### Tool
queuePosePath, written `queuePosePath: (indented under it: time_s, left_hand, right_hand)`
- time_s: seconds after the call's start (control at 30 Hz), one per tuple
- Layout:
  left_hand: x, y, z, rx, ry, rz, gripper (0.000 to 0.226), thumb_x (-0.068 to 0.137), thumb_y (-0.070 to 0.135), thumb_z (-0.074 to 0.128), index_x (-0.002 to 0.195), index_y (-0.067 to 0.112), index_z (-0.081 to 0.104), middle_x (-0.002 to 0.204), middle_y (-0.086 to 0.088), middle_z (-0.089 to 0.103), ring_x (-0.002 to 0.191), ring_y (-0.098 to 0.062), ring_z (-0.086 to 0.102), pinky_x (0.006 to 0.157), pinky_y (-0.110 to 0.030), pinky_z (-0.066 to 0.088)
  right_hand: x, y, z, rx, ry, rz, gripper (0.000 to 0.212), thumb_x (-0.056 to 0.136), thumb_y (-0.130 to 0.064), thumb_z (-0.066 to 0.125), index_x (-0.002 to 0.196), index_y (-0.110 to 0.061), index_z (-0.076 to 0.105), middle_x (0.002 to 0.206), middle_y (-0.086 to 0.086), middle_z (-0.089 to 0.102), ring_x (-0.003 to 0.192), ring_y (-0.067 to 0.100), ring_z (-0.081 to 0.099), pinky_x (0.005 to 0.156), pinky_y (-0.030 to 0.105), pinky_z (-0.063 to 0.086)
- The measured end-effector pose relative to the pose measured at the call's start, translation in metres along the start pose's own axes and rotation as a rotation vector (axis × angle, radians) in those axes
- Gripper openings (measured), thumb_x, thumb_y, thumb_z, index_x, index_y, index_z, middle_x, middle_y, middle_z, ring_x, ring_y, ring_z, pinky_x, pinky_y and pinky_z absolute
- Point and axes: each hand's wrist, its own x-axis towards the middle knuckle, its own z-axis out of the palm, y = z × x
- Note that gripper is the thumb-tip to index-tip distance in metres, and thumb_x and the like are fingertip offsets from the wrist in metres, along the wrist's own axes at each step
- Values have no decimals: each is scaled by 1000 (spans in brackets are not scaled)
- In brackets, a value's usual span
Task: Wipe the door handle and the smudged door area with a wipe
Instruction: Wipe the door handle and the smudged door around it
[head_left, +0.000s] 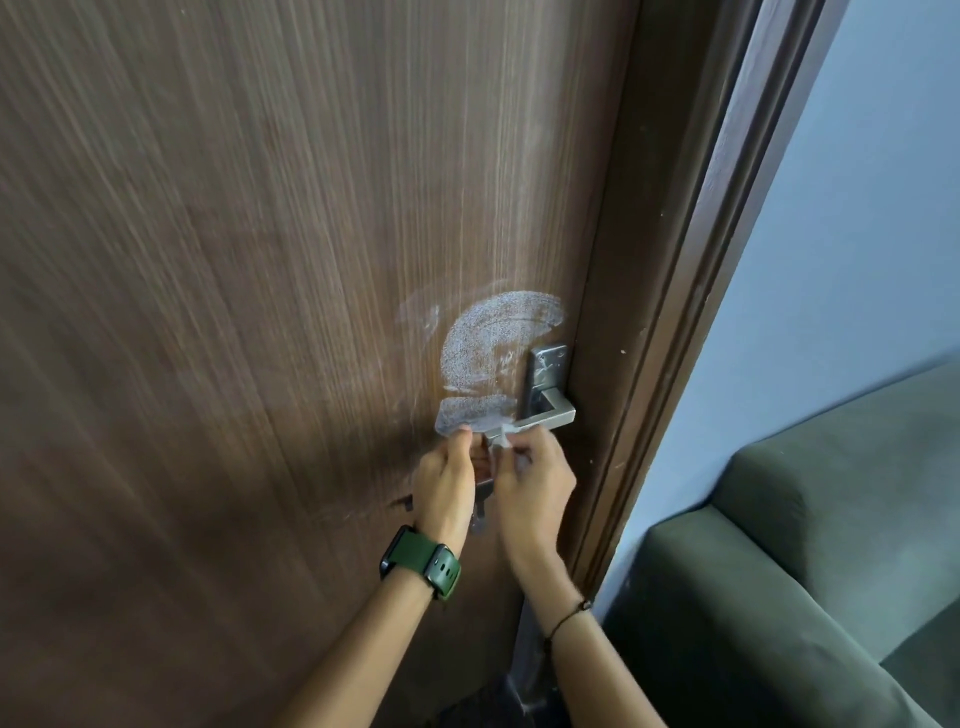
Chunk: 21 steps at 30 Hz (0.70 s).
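Observation:
A dark brown wooden door (260, 260) carries a white powdery smudge (493, 338) in a curved patch just left of the handle. The metal lever door handle (550, 410) sits on a square plate near the door's right edge. Both hands are raised just below the lever's free end. My left hand (447, 483), with a green watch on the wrist, and my right hand (535, 478) pinch a small white wipe (503, 434) between their fingertips, right against the lever's tip. Most of the wipe is hidden by the fingers.
The brown door frame (675, 312) runs down the right of the door. Beyond it is a pale blue wall (857, 234), and a dark green sofa (805, 571) stands at the lower right, close to my right arm.

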Motion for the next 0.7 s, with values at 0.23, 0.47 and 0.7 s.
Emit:
queuePosePath:
  time_s: [0.23,0.47,0.7]
  left_hand:
    - [-7,6,-1,-22,-23,10,31,88,23,43,66,26,65,74,-3,70,72,-15,66,63,-20,52]
    - [-9,6,-8,56,-72,55,31,90,31,40,79,27,68,92,-1,68,84,-9,61,76,-29,48]
    - [-14,1,-1,36,-39,74,24,91,32,41,94,23,64,103,-6,62,94,-16,57,86,-33,44]
  right_hand:
    - [17,4,-12,164,142,387,15,81,1,64,74,-11,59,74,-2,61,67,15,58,60,13,44]
    - [24,10,-9,1204,27,1052,20,91,8,42,84,-5,56,67,5,55,44,10,53,45,20,46]
    - [51,6,-8,1372,-23,1199,26,98,3,30,93,-2,56,86,13,59,86,22,58,90,34,46]
